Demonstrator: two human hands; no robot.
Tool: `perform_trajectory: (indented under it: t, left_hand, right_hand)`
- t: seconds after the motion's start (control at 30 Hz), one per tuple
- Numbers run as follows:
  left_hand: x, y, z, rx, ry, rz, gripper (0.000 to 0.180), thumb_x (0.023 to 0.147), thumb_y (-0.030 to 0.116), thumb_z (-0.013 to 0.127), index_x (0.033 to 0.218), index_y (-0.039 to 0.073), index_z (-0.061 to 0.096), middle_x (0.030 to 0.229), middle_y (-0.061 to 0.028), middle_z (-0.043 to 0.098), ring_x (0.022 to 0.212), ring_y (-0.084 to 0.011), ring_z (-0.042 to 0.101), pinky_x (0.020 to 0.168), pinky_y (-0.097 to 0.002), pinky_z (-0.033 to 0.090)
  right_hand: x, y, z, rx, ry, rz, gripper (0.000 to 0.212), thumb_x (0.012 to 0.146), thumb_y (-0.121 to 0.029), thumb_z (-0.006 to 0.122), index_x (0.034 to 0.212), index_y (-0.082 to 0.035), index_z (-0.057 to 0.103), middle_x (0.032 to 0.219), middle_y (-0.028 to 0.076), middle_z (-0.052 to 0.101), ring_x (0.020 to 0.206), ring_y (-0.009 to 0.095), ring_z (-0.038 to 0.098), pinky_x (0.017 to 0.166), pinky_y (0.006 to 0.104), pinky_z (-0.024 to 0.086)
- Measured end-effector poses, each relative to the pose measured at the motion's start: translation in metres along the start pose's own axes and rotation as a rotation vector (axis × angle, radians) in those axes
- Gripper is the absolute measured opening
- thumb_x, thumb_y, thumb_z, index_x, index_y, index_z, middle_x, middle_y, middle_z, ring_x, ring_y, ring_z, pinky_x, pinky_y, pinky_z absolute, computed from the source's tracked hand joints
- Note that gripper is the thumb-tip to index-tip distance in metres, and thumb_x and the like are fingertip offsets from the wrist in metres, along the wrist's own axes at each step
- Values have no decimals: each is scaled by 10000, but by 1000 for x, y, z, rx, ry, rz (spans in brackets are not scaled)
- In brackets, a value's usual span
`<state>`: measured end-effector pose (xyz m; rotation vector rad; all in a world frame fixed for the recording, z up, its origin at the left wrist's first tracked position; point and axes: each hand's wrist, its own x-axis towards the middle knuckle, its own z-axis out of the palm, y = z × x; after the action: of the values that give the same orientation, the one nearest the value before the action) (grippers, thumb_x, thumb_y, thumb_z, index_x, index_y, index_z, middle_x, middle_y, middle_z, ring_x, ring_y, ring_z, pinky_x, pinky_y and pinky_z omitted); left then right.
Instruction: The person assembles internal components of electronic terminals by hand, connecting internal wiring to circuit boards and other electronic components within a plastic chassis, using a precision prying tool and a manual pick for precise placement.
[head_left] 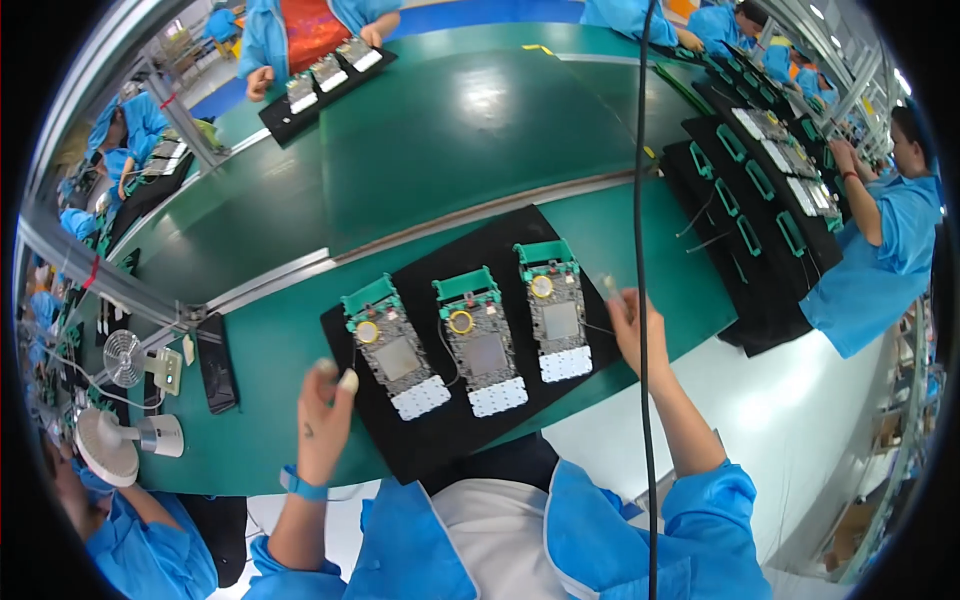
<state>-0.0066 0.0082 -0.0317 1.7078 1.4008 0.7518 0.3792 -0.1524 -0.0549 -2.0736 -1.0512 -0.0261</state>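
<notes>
Three circuit boards lie in a row on a black mat [440,440] in front of me: a left board [395,345], a middle board [480,340] and a right board [556,310]. Each carries a green plastic frame at its far end, a round yellow-rimmed part, a grey square and a white perforated plate at its near end. My left hand [325,420] is open beside the mat's left edge, fingertips covered, holding nothing. Off the mat's right edge, my right hand [638,325] is open with fingers extended. A thin wire runs from the right board toward it.
A black cable [641,200] hangs across the view before my right forearm. At left are a dark phone-like slab [215,362], a white fan [108,445] and a small clear-bladed fan [124,357]. Co-workers sit around; one at right has a black mat [735,270] with green frames.
</notes>
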Motion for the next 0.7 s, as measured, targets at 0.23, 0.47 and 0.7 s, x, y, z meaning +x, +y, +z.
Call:
perform_trajectory:
  t: [0.23,0.47,0.7]
  left_hand:
    - [9,0,5,-684,-99,-178,352,955,161,557,1250,-25,509,1101,-75,634,982,-171,626,806,-295,525]
    - [101,6,10,-970,-187,-197,449,975,195,539,1346,-41,452,1277,-102,566,1178,-177,522,1004,-311,410]
    - [124,-13,45,-1063,-153,27,440,983,153,517,1368,-5,376,1257,-141,536,1117,-251,557,980,-399,456]
  right_hand:
    - [18,-40,-9,375,-454,399,377,911,-360,659,715,-43,602,668,-76,480,659,35,409,570,233,330]
    - [68,-54,22,789,-200,431,297,931,-260,632,1087,-8,651,896,27,664,808,96,608,722,254,484]
    - [185,1,129,844,312,564,217,882,-205,670,954,-1,669,858,87,680,727,190,645,630,348,509]
